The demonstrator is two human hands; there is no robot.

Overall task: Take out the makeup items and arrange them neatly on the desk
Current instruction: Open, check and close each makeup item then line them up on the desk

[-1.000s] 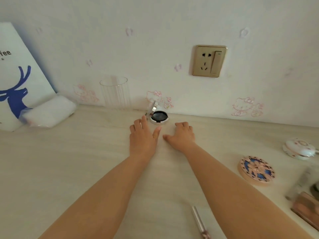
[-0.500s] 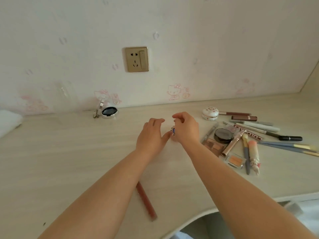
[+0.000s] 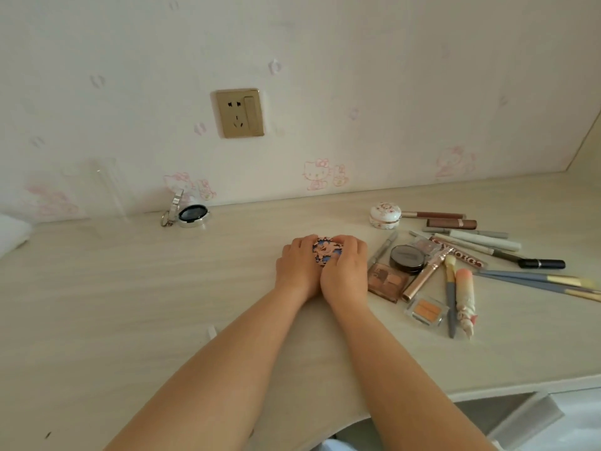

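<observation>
A round patterned compact (image 3: pixel 326 252) is held between both hands over the middle of the desk (image 3: pixel 130 304). The fingers of the left hand (image 3: pixel 297 266) are curled over its left edge, and those of the right hand (image 3: pixel 346 268) over its right and near edge, so that only a patch of the blue and pink lid shows between them. Whether the compact rests on the desk or is lifted just clear of it cannot be told. The two-sided grip is judged to serve either for prying the lid open or for steadying the compact while it is set down straight.

Just to the right, the remaining items lie in a loose heap: a brown palette (image 3: pixel 385 281), a black pot (image 3: pixel 408 257), a small orange blush (image 3: pixel 426 310), a rose-gold tube (image 3: pixel 422 281), brushes (image 3: pixel 465 301) and several pencils (image 3: pixel 481 242), crossed over one another. A white floral case (image 3: pixel 385 215) sits at the far edge of the heap. These are judged as taken out but not yet sorted.

Well to the left, by the wall, an open mirror compact (image 3: pixel 190 212) stands apart, seemingly already placed, beneath a socket (image 3: pixel 239 112).
</observation>
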